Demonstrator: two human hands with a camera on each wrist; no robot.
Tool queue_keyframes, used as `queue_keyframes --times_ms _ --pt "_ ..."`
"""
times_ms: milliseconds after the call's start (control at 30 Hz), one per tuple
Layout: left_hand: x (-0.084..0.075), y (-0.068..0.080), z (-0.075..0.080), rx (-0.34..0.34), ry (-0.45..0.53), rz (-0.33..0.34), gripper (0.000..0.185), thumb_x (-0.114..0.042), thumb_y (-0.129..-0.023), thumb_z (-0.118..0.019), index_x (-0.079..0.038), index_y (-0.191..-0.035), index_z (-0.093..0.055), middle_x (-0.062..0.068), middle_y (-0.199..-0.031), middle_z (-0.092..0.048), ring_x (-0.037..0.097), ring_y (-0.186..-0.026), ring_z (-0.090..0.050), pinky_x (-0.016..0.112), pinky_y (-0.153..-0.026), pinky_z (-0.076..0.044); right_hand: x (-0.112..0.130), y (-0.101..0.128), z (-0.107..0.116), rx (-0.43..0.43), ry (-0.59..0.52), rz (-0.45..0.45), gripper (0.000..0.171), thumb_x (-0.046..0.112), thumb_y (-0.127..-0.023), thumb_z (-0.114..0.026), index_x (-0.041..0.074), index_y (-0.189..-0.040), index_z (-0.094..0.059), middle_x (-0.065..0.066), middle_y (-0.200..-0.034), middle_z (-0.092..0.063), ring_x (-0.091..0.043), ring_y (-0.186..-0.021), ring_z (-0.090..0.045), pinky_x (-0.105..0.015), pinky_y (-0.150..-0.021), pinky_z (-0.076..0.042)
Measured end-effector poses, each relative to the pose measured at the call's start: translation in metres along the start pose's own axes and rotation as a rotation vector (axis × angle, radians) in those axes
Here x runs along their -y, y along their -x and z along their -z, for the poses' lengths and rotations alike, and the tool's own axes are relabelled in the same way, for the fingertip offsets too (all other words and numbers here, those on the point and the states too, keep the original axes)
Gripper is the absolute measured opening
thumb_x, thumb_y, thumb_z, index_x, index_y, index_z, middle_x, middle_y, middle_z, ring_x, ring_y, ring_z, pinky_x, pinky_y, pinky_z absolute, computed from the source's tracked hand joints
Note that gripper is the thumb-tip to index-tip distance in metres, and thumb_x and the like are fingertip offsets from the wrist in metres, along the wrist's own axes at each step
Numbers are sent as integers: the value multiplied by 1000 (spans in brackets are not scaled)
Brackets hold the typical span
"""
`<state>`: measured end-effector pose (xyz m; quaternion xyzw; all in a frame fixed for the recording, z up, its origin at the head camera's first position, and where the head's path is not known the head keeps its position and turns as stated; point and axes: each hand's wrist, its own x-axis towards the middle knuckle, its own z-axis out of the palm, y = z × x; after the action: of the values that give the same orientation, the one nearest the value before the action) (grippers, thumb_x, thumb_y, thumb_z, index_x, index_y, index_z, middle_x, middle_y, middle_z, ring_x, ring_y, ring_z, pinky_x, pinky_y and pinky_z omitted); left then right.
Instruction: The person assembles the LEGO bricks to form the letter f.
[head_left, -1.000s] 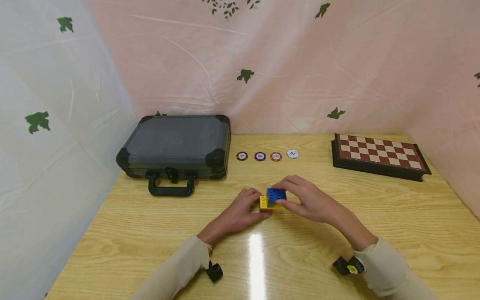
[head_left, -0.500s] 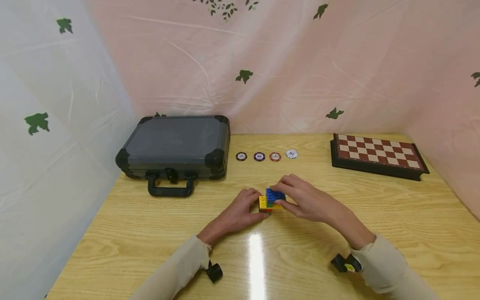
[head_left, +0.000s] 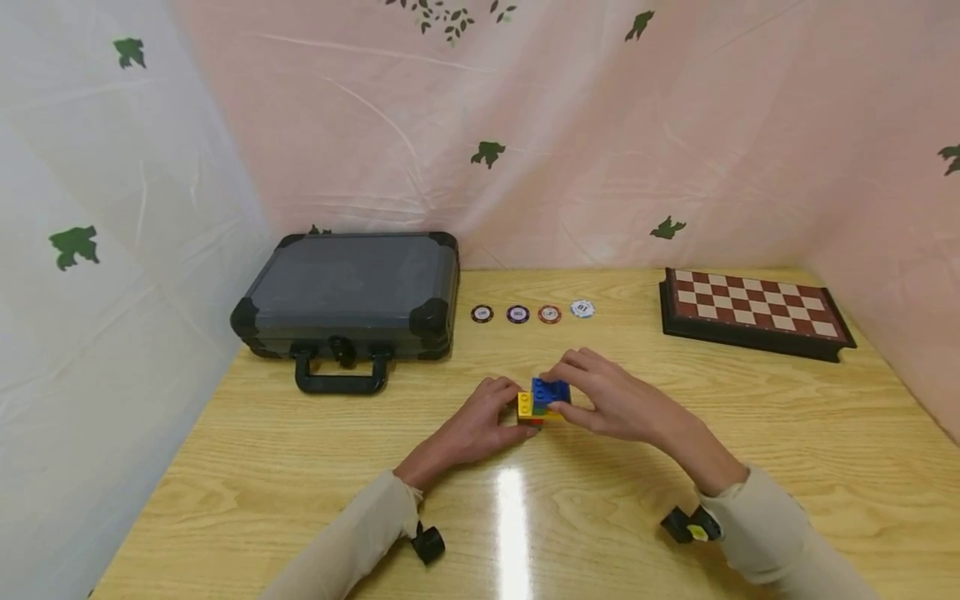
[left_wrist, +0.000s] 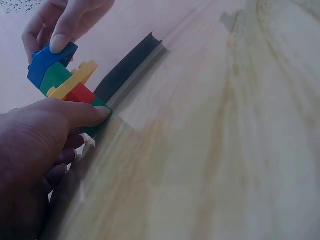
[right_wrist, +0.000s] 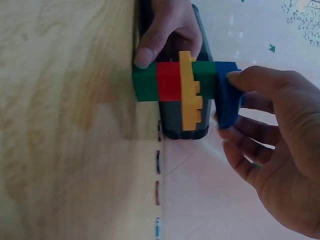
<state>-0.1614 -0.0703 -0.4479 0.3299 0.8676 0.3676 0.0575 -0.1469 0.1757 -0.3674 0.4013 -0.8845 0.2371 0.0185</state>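
A small tower of toy building bricks stands on the table between the hands. From the bottom up come a green brick point(right_wrist: 145, 85), a red brick point(right_wrist: 168, 82), a longer yellow brick point(right_wrist: 188, 100), a second green brick point(right_wrist: 204, 80) and a blue brick point(right_wrist: 227, 97) on top. Low on the tower, the left hand point(head_left: 472, 427) grips the bottom green brick between thumb and fingers. From the other side, the right hand point(head_left: 618, 402) pinches the blue brick, which overhangs the green one below it. Fingers cover part of the blue studs in the head view.
Behind the left hand sits a grey case point(head_left: 352, 283) with black corners and a handle. Several poker chips point(head_left: 517, 314) lie in a row beyond the tower. A folding chessboard point(head_left: 753, 312) is at the back right, before a pink cloth backdrop point(head_left: 570, 192).
The right fingers have shifted slightly on the blue brick. The left hand and the lower bricks stay in place.
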Motion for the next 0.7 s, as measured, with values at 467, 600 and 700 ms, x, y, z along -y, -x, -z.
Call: queue_keyframes --times_ms 467,600,700 --pt "1 0 0 9 6 13 38 -24 -93 -81 -11 -126 -67 5 -123 -62 21 -111 -50 40 -96 -45 -14 16 -14 -100 -286 -115 45 20 -97 -75 6 -138 -60 0 -122 -61 -30 -112 -57 -56 -92 -49" --pt "1 0 0 6 9 14 39 -24 -92 -81 -10 -126 -68 5 -123 -62 21 -112 -50 41 -98 -45 -21 23 -16 -114 -323 -140 45 17 -96 -76 7 -137 -60 1 -120 -61 -33 -109 -57 -54 -89 -50" --pt "0 0 0 5 7 18 38 -24 -92 -81 -11 -126 -68 4 -123 -62 21 -113 -50 41 -98 -44 -26 26 -20 -110 -331 -159 44 17 -96 -77 9 -135 -61 1 -118 -63 -30 -107 -58 -50 -88 -51"
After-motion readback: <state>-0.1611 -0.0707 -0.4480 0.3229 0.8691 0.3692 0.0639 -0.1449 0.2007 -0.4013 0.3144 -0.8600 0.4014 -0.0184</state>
